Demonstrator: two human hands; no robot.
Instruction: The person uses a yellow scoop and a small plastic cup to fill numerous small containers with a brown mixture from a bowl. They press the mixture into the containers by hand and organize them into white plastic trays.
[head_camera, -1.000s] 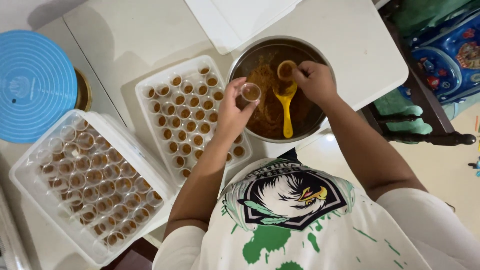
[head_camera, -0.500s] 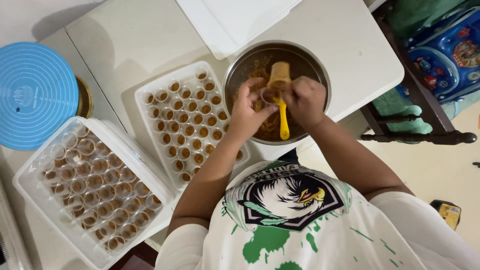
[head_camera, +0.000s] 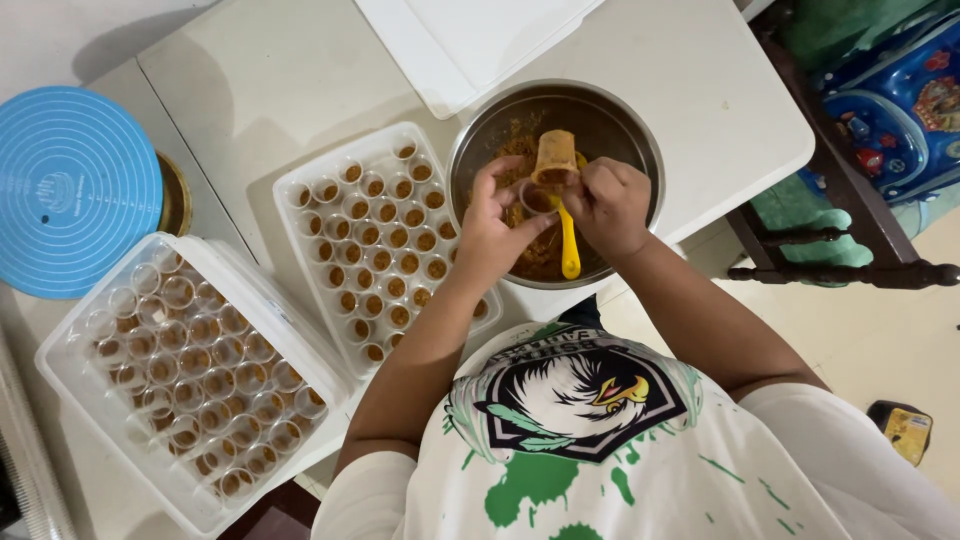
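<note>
Over the steel bowl (head_camera: 620, 120) near the table's right edge, a small clear cup (head_camera: 537, 197) is pinched in the left hand (head_camera: 495, 228), while a yellow spoon (head_camera: 560, 190) is gripped in the closed right hand (head_camera: 607, 205) and tipped against it.

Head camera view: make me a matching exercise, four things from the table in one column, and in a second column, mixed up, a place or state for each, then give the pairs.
Things:
1. metal bowl
2. yellow spoon
3. blue round lid
4. small cup

Places or states:
A. at the far left of the picture, on top of a round container
B. pinched in the left hand, over the bowl
C. held by the right hand, its scoop tipped at the cup
D. on the white table, holding a brown mixture

Pairs: 1-D, 2-C, 3-A, 4-B
</note>
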